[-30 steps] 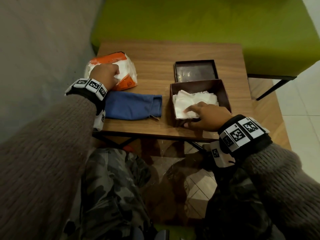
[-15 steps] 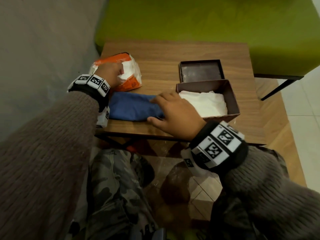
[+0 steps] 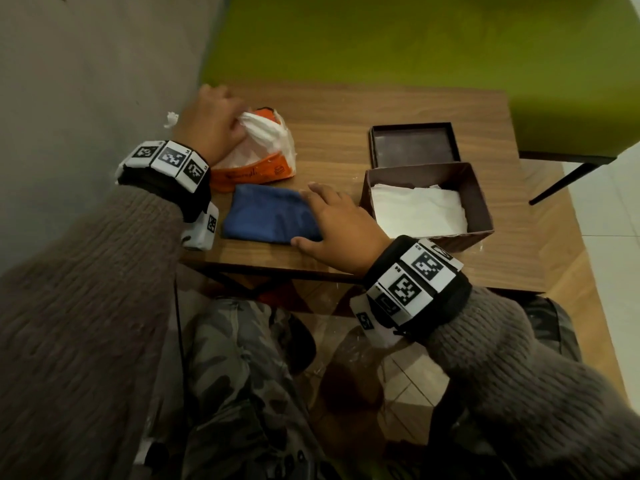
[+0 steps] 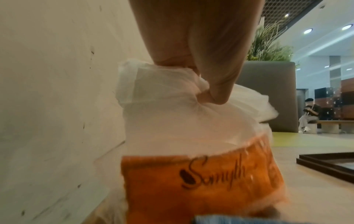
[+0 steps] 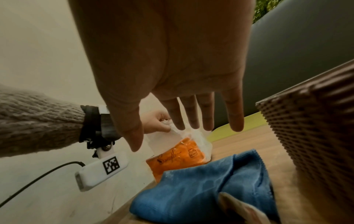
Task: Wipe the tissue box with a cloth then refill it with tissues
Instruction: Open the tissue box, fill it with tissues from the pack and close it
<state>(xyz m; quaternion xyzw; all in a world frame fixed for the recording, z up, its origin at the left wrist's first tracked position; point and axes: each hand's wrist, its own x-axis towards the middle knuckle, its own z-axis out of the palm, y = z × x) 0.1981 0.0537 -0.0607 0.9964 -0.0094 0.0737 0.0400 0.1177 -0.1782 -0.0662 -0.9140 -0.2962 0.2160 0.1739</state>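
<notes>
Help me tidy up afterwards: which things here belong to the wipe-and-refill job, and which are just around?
Part of the job:
- tissue box, open, tissues inside
- box lid
- blue cloth
- tissue pack, pinched by the left hand

Just around:
- wooden table
- green seat

We see a folded blue microfibre cloth (image 3: 270, 216) lying on the brown wood-grain tabletop (image 3: 332, 133), beside an orange and clear plastic tissue packet (image 3: 256, 157) with dark script lettering. The square dark brown tissue box (image 3: 479, 206) has a woven texture on its outer wall and holds white tissues (image 3: 419, 209). Behind the table stands a lime green upholstered seat (image 3: 415, 39), and our sleeves (image 3: 79, 306) are grey-brown knit above camouflage trousers (image 3: 242, 382).
</notes>
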